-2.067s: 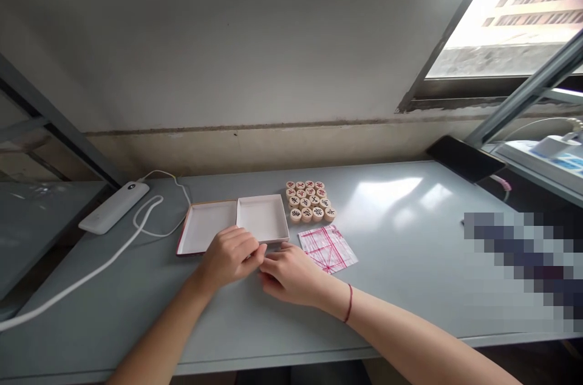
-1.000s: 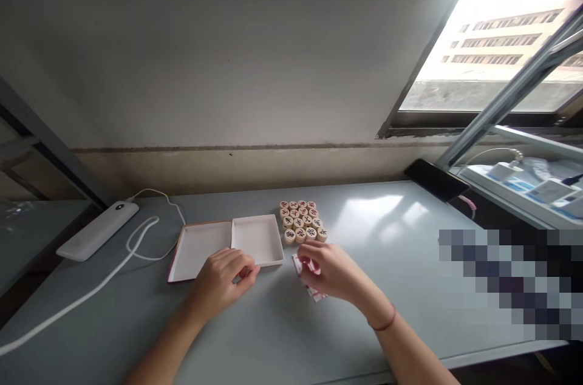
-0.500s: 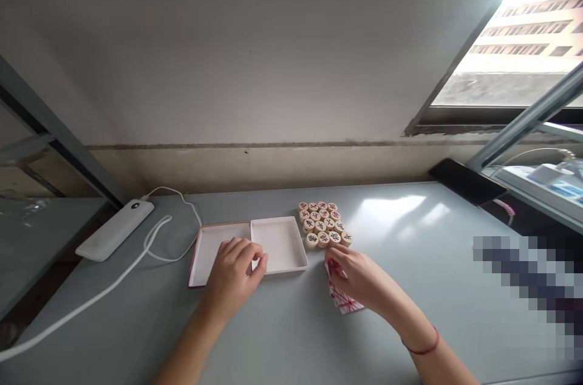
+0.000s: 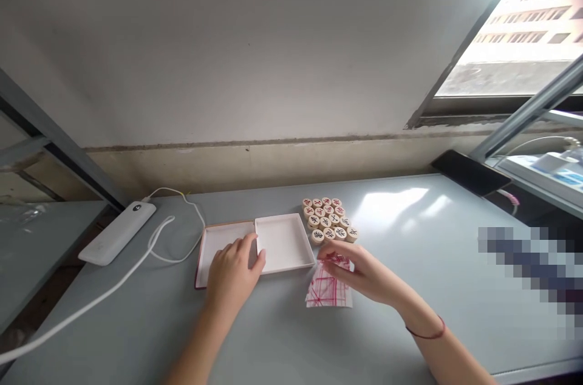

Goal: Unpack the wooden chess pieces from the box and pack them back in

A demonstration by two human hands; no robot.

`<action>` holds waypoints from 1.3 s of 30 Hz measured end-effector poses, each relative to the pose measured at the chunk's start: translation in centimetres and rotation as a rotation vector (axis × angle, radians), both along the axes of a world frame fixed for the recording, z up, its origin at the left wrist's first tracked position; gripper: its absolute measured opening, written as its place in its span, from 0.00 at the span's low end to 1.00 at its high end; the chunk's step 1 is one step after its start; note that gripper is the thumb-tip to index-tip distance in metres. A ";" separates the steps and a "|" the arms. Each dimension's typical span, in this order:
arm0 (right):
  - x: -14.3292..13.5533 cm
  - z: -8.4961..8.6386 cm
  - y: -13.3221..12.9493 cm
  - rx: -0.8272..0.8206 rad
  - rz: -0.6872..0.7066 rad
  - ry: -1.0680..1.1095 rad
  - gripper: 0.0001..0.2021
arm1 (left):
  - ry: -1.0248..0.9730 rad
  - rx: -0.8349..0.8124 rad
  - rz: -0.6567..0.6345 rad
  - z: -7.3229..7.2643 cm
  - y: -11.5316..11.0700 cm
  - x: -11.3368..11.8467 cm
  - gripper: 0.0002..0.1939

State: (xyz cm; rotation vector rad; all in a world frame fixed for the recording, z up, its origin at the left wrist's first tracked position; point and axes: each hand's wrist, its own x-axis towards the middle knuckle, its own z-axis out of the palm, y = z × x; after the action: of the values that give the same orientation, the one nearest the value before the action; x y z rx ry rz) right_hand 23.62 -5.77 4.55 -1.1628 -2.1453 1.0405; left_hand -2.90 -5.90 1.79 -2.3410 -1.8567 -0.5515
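A shallow white box with a red outer edge lies opened flat, its left half (image 4: 221,237) and right half (image 4: 283,243) side by side. My left hand (image 4: 235,269) rests over the left half, thumb and index finger apart near the fold, gripping nothing visible. With thumb and fingers my right hand (image 4: 359,269) pinches the top of a folded paper chessboard (image 4: 328,293), white with red lines. Just beyond it, round wooden Chinese chess pieces (image 4: 327,221) are stacked in rows, with red characters at the back and black in front.
A white power bank (image 4: 118,233) and its white cable (image 4: 113,285) occupy the left of the grey desk (image 4: 282,342). At the back right a black flat object (image 4: 470,172) leans by a metal post (image 4: 523,112). A wall runs behind the desk.
The paper chessboard has swung left and shows more of its lined face under my right hand. My left hand's fingers have opened slightly over the box. The view has shifted a little.
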 end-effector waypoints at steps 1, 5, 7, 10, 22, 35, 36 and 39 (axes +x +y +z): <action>-0.4 0.1 0.1 0.007 0.002 0.026 0.08 | 0.007 -0.046 0.012 0.1 -0.1 0.2 0.11; -2.1 0.9 0.9 0.062 0.012 0.061 0.09 | 0.024 -0.268 0.093 0.9 -0.1 1.1 0.12; -3.1 1.1 1.9 0.095 0.003 0.062 0.08 | 0.023 -0.342 0.127 1.3 -0.1 1.4 0.13; -4.9 0.8 3.9 0.156 -0.015 0.022 0.05 | 0.004 -0.392 0.142 1.4 0.0 1.6 0.14; -8.9 -3.2 7.5 0.422 -0.054 -0.471 0.07 | -0.014 -0.370 0.128 0.8 -0.1 1.7 0.14; -8.3 -2.5 5.4 0.551 0.031 -0.583 0.15 | -0.062 -0.148 -0.008 -0.3 0.4 0.9 0.12; -8.3 -2.7 5.3 0.556 0.036 -0.579 0.15 | -0.050 -0.109 -0.015 -0.3 0.5 0.8 0.11; -8.3 -2.8 5.0 0.561 0.050 -0.576 0.15 | -0.002 -0.018 -0.031 0.2 1.2 0.8 0.11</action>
State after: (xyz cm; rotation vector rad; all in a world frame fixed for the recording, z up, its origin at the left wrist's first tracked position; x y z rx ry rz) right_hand 15.36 -0.75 1.70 -1.2133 -2.6572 0.0658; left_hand -2.12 -4.67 2.03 -2.3855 -1.8372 -0.5427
